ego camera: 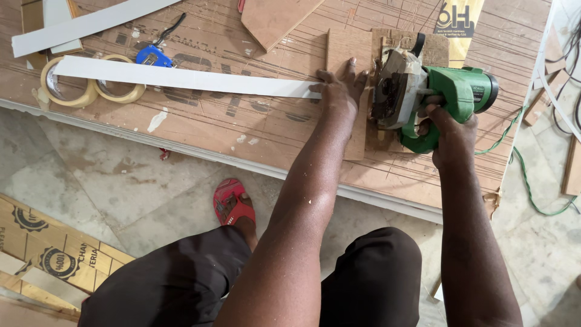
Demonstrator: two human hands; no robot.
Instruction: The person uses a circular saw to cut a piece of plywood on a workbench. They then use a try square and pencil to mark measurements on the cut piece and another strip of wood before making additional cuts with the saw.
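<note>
My right hand [445,124] grips the handle of a green circular saw [436,94] that rests on a narrow plywood piece [350,51]. My left hand [340,91] lies flat with fingers spread on that plywood piece, just left of the saw's dusty blade guard [393,91]. The fingers also touch the end of a long white laminate strip [181,77]. All of it sits on a large brown board [230,124] used as a work surface.
Two rolls of tape [91,91] and a blue tape measure [152,56] lie at the left. Another white strip [85,25] and plywood offcuts [275,18] lie at the back. A green cable [526,175] trails right. My foot in a red sandal [233,206] stands on the floor.
</note>
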